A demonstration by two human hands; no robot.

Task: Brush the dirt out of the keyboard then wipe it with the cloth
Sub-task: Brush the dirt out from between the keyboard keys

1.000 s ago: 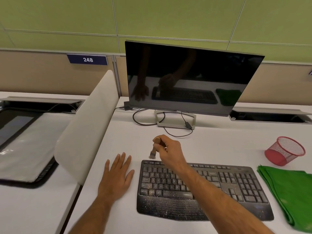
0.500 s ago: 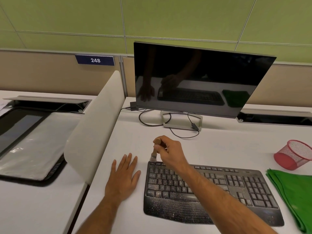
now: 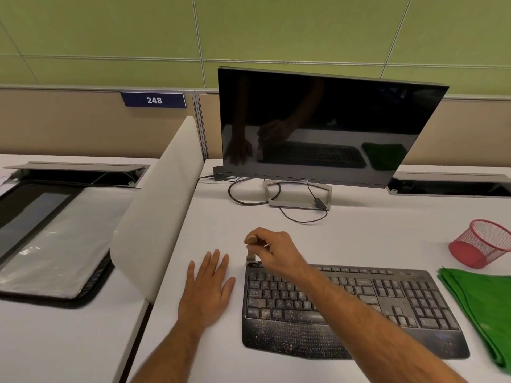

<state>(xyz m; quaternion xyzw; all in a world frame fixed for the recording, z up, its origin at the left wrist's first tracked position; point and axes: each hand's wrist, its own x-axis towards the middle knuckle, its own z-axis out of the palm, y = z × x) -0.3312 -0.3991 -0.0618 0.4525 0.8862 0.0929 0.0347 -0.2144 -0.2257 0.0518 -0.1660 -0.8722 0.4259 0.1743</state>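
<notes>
Right grip: curled round brush (bristles on keyboard corner)
Left grip: flat on bench, fingers straight

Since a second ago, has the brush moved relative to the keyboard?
Yes. The brush came down toward the keyboard's far left corner; its bristles now meet that edge.

- Black curved plastic keyboard, pale speckles of dirt peppering its keys and palm rest.
- Bright green folded cloth, plain, at the white desk's right edge.
- Red wire-mesh cup, lying tipped over, fine grid pattern.
- Small brush with tan wooden handle, grey ferrule below.
- Glossy black flat monitor, silver stand.
- Navy blue rectangular sign, white "248".
- Olive-green panelled wall.
</notes>
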